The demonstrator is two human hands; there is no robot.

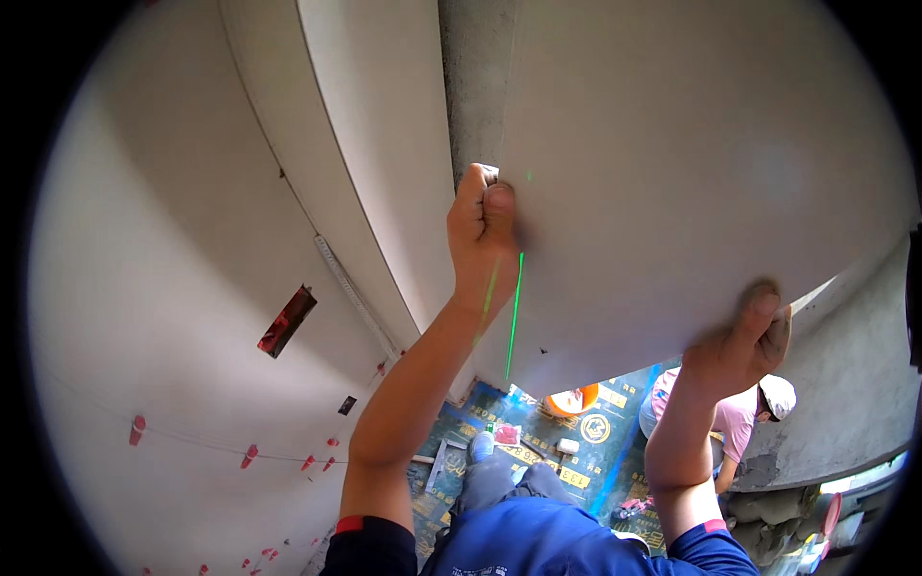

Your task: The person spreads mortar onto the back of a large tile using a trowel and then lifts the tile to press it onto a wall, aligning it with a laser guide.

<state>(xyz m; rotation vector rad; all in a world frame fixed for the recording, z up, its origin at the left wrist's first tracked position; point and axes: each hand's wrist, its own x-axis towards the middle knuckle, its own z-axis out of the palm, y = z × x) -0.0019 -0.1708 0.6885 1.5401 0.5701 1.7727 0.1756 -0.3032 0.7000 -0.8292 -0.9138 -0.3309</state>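
Note:
A large pale wall tile [663, 163] spans the upper right, its face toward me. My left hand [483, 216] grips its left edge, thumb on the front face and fingers curled behind. My right hand [740, 341] holds the tile's lower right edge the same way, with the fingers partly hidden. A green laser line [516, 312] runs down the tile beside my left wrist, and a fainter streak falls on that forearm. Just left of the tile, a strip of rough grey wall [473, 86] shows.
Red levelling wedges [250, 456] stick out of the tiled wall [173, 278] on the left, which has a rectangular cutout [286, 322]. Below, an orange bucket [572, 399] stands on the printed floor sheet [567, 451]. A person in pink [735, 422] crouches at right, near stacked bags [773, 518].

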